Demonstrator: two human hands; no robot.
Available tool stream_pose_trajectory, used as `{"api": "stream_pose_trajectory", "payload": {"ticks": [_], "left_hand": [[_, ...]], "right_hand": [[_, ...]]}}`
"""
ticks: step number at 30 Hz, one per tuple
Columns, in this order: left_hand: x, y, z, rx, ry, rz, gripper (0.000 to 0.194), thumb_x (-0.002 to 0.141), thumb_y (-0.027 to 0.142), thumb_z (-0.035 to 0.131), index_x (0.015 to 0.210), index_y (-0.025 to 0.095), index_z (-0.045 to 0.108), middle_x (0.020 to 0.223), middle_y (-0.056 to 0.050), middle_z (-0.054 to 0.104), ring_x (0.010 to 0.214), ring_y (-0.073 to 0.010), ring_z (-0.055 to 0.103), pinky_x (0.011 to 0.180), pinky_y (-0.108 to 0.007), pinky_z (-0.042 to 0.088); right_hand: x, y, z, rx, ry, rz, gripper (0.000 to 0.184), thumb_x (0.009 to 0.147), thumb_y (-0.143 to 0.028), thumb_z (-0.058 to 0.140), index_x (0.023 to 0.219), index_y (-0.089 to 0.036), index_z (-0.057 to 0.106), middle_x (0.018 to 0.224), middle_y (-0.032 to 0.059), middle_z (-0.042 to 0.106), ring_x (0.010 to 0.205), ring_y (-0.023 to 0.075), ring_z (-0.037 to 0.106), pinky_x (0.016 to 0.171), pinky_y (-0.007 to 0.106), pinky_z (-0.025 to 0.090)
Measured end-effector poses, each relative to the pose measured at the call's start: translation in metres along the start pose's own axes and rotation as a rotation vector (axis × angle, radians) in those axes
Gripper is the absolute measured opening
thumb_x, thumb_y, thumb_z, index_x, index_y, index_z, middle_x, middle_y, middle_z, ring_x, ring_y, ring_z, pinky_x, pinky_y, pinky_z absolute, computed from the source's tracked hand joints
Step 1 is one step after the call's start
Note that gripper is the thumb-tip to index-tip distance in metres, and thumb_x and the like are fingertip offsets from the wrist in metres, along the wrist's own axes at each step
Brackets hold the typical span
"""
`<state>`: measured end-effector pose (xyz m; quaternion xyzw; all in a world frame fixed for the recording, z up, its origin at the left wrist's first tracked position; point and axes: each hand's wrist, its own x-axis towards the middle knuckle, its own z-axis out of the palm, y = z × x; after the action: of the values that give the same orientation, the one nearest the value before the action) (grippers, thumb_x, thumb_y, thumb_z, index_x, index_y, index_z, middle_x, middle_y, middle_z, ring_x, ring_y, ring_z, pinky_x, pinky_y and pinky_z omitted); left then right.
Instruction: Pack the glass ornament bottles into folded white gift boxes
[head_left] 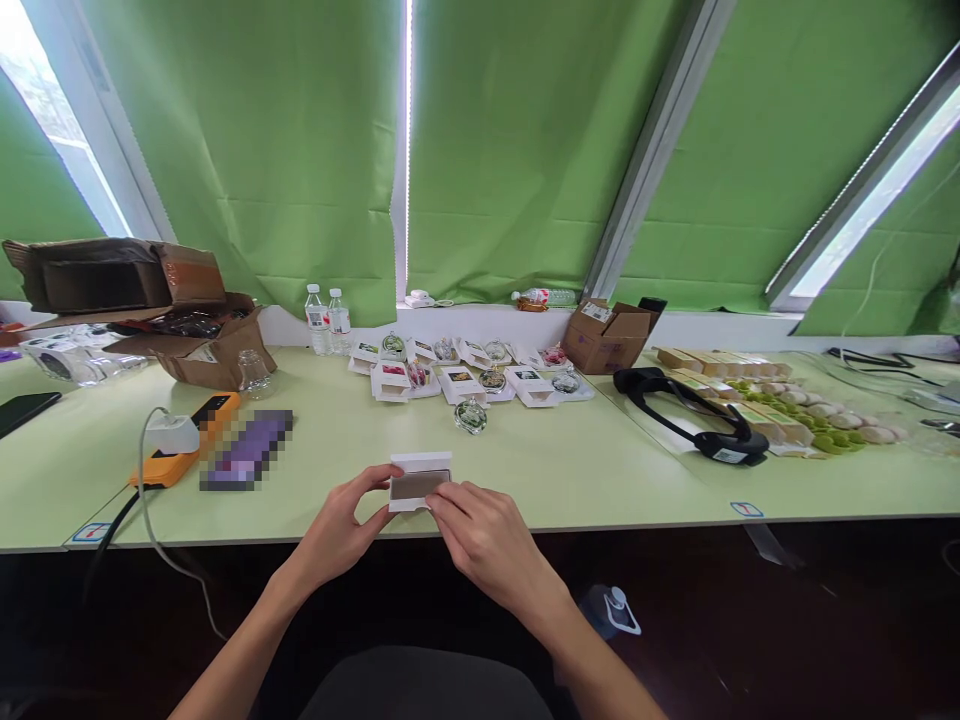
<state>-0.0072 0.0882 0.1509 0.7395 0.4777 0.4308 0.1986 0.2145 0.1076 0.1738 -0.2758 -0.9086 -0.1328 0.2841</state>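
Observation:
Both my hands hold a small white box with a brown inner panel, just above the near edge of the pale green table. My left hand pinches its left side with thumb and fingers. My right hand grips its lower right corner, fingers curled. Beyond it lies a round clear ornament, and farther back a cluster of similar small white boxes with ornaments.
An open cardboard box and a second one sit at the left, near an orange device with a white plug. Two water bottles, a small brown box, a black headset and a tray of green and white sweets are also there.

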Motion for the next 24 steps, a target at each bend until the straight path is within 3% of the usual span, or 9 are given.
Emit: {"api": "stream_pose_trajectory", "payload": {"ticks": [4, 10, 14, 19, 24], "left_hand": [[0.001, 0.002, -0.001, -0.029, 0.01, -0.018, 0.032, 0.088, 0.024, 0.053, 0.12, 0.027, 0.052, 0.12, -0.004, 0.063, 0.107, -0.0209, 0.062, 0.093, -0.038, 0.052], [0.002, 0.003, -0.002, -0.119, 0.054, -0.045, 0.03, 0.088, 0.031, 0.056, 0.118, 0.026, 0.05, 0.115, -0.005, 0.063, 0.104, -0.021, 0.063, 0.091, -0.038, 0.053], [0.003, 0.0, -0.001, -0.164, 0.103, -0.038, 0.03, 0.088, 0.032, 0.057, 0.117, 0.025, 0.048, 0.116, -0.006, 0.061, 0.102, -0.0185, 0.062, 0.092, -0.037, 0.053], [0.003, -0.008, 0.003, -0.198, 0.143, -0.05, 0.039, 0.089, 0.031, 0.057, 0.124, 0.026, 0.041, 0.117, -0.006, 0.062, 0.106, -0.0204, 0.063, 0.094, -0.042, 0.053], [0.002, -0.015, 0.007, -0.126, 0.18, -0.023, 0.031, 0.091, 0.031, 0.054, 0.121, 0.026, 0.049, 0.122, -0.006, 0.059, 0.108, -0.0232, 0.064, 0.094, -0.043, 0.054]], "right_hand": [[0.001, -0.001, -0.002, 0.015, -0.006, 0.011, 0.018, 0.093, -0.013, 0.047, 0.103, -0.018, 0.062, 0.093, 0.006, 0.066, 0.076, 0.0159, 0.059, 0.062, 0.028, 0.042], [0.004, 0.002, -0.008, -0.003, 0.029, 0.066, 0.017, 0.093, -0.019, 0.051, 0.107, -0.021, 0.061, 0.12, 0.0104, 0.061, 0.093, 0.0192, 0.06, 0.069, 0.027, 0.048], [0.004, 0.004, -0.007, -0.02, 0.035, 0.112, 0.02, 0.092, -0.022, 0.052, 0.11, -0.02, 0.059, 0.122, 0.0119, 0.06, 0.094, 0.0203, 0.062, 0.068, 0.028, 0.05], [0.004, 0.004, -0.008, 0.01, -0.049, 0.169, 0.025, 0.094, -0.024, 0.049, 0.118, -0.023, 0.057, 0.13, 0.0103, 0.057, 0.089, 0.02, 0.067, 0.065, 0.028, 0.052], [0.004, 0.003, -0.01, 0.036, -0.125, 0.193, 0.033, 0.095, -0.027, 0.047, 0.128, -0.025, 0.052, 0.139, 0.0098, 0.051, 0.087, 0.0212, 0.069, 0.066, 0.029, 0.053]]}}
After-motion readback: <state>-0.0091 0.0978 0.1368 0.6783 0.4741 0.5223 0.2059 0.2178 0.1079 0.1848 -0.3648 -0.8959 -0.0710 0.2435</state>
